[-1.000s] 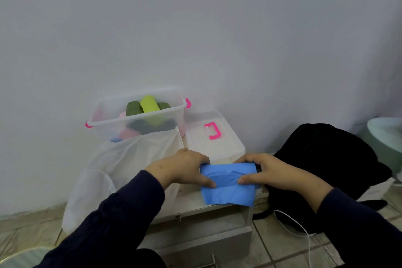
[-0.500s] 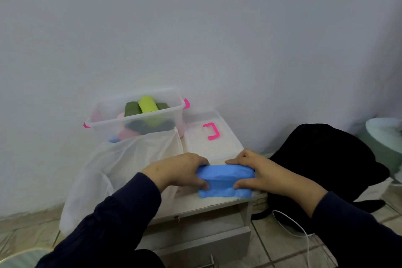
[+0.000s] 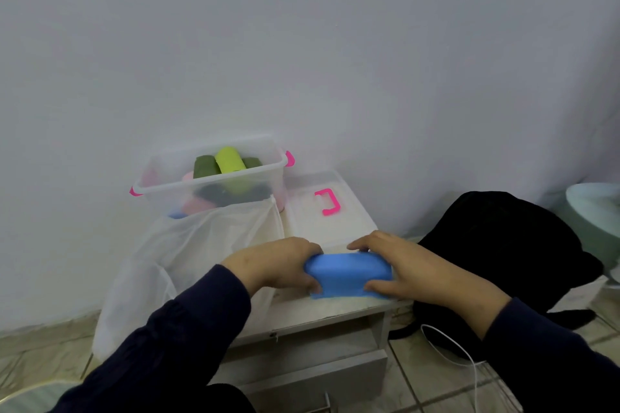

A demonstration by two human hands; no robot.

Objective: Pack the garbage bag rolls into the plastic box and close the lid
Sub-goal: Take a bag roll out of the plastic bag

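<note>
head view: left hand (image 3: 281, 263) and right hand (image 3: 411, 266) grip blue roll (image 3: 349, 273) at cabinet (image 3: 335, 310) front edge.

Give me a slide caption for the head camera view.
Both hands roll a blue garbage bag on a white cabinet, beside the open plastic box of rolls.

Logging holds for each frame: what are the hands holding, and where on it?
Both hands, left and right, hold the blue garbage bag roll by its two ends.

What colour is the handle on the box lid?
Bright pink handle on the clear lid, head view.
</note>
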